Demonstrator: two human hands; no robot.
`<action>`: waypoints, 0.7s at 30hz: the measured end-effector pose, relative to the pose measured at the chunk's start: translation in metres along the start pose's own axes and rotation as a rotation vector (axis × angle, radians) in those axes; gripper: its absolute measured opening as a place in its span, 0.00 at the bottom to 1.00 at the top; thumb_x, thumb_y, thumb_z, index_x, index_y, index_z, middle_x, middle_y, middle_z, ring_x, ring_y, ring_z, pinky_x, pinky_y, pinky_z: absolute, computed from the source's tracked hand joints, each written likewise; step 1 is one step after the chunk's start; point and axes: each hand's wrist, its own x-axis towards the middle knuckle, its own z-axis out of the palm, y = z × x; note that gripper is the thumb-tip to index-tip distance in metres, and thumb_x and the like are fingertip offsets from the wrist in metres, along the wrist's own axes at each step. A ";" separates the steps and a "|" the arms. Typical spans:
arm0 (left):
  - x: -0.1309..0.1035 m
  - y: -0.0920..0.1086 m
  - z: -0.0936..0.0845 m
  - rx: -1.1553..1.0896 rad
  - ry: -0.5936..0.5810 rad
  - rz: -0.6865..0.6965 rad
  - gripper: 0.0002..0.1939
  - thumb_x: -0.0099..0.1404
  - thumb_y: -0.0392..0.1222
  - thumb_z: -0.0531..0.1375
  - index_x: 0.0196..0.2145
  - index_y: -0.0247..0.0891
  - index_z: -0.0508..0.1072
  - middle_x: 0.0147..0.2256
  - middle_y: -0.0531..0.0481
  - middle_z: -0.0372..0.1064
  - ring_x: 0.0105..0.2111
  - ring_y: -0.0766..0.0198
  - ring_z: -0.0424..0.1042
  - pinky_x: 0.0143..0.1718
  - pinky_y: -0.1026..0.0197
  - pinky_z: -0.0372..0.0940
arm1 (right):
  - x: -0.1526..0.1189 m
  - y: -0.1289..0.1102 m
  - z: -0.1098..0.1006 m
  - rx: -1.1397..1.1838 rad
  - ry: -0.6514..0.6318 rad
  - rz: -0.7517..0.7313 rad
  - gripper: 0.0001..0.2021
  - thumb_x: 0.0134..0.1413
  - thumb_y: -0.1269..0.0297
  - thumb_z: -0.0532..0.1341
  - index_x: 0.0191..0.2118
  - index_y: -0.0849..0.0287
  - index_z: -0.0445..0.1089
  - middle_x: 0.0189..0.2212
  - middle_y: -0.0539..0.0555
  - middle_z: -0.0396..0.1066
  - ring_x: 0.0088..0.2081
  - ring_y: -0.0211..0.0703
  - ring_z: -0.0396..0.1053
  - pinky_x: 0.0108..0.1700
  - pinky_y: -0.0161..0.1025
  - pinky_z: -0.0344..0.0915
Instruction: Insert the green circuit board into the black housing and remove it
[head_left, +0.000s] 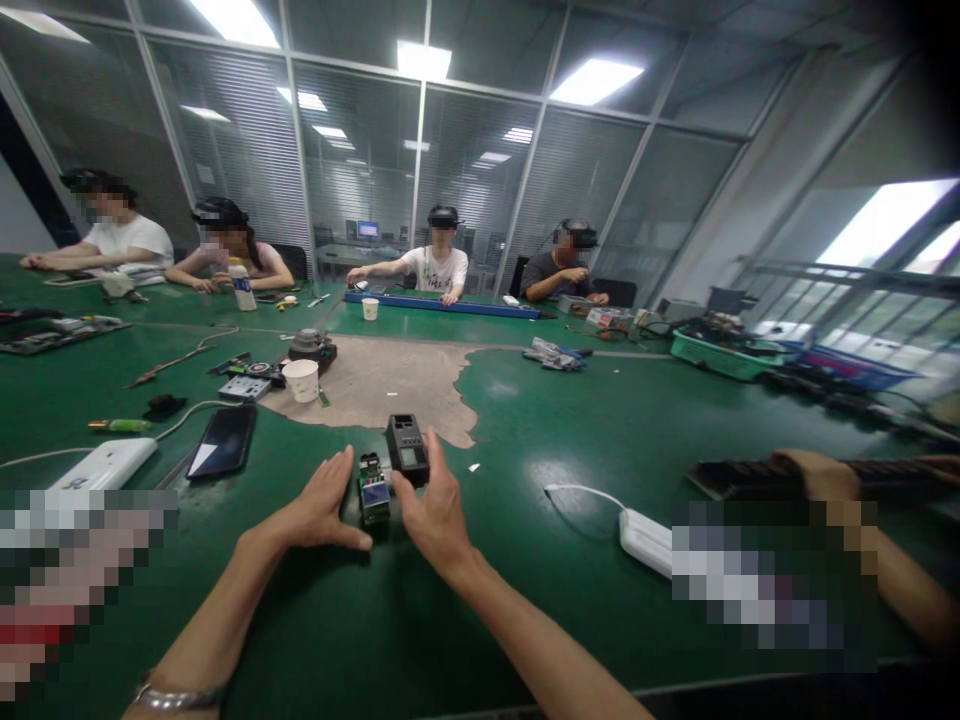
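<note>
On the green table, a circuit board with a small bluish screen (pixel 375 492) stands between my two hands. Just beyond it and to its right is a black plastic casing (pixel 407 442) with rectangular openings in its face. My right hand (pixel 439 505) has its thumb and fingers around the near end of this casing. My left hand (pixel 319 505) rests beside the board's left side, fingers stretched and thumb apart, holding nothing. The thumb tip points toward the board's lower edge.
A black phone (pixel 222 441) and white power strip (pixel 105 470) lie left. Beyond stands a paper cup (pixel 301 381) near loose parts. At right are another power strip (pixel 645 540) and a co-worker's hand on a black keyboard-like object (pixel 735 477). Several people sit across the table.
</note>
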 end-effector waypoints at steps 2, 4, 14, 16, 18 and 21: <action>0.000 0.001 0.000 0.010 -0.006 -0.001 0.74 0.49 0.70 0.65 0.67 0.34 0.16 0.69 0.28 0.23 0.67 0.32 0.28 0.65 0.32 0.37 | 0.002 0.014 -0.013 -0.053 0.032 0.025 0.38 0.57 0.64 0.61 0.69 0.66 0.44 0.64 0.67 0.57 0.65 0.55 0.57 0.64 0.53 0.56; 0.001 0.000 0.000 0.017 -0.005 0.000 0.73 0.49 0.70 0.65 0.67 0.35 0.16 0.70 0.29 0.24 0.67 0.31 0.28 0.64 0.32 0.37 | 0.000 0.029 -0.023 -0.107 0.044 0.057 0.38 0.57 0.64 0.61 0.69 0.68 0.46 0.63 0.69 0.58 0.65 0.57 0.57 0.64 0.54 0.57; 0.002 0.000 0.001 0.061 -0.008 0.005 0.73 0.50 0.70 0.64 0.66 0.34 0.14 0.69 0.28 0.25 0.67 0.31 0.30 0.65 0.32 0.39 | -0.027 0.062 -0.026 -0.214 -0.008 0.095 0.38 0.56 0.66 0.60 0.69 0.70 0.46 0.64 0.71 0.56 0.65 0.59 0.57 0.63 0.56 0.58; 0.002 0.002 0.000 0.057 -0.006 0.003 0.73 0.50 0.70 0.64 0.66 0.35 0.14 0.70 0.29 0.25 0.67 0.30 0.30 0.64 0.32 0.40 | -0.029 0.066 -0.025 -0.230 -0.010 0.079 0.40 0.55 0.65 0.61 0.69 0.70 0.44 0.65 0.71 0.54 0.66 0.60 0.54 0.65 0.56 0.56; 0.002 0.004 -0.001 0.052 0.001 0.007 0.73 0.50 0.70 0.64 0.66 0.37 0.14 0.70 0.29 0.26 0.67 0.30 0.30 0.64 0.31 0.40 | -0.030 0.068 -0.025 -0.237 0.006 0.059 0.43 0.53 0.63 0.63 0.69 0.69 0.43 0.66 0.70 0.52 0.67 0.60 0.52 0.65 0.57 0.54; 0.002 0.005 -0.002 0.058 -0.019 -0.016 0.73 0.50 0.70 0.64 0.67 0.33 0.15 0.69 0.28 0.24 0.67 0.31 0.29 0.65 0.33 0.40 | -0.029 0.069 -0.026 -0.240 0.036 0.046 0.45 0.52 0.62 0.64 0.70 0.68 0.41 0.67 0.70 0.50 0.67 0.61 0.50 0.66 0.58 0.53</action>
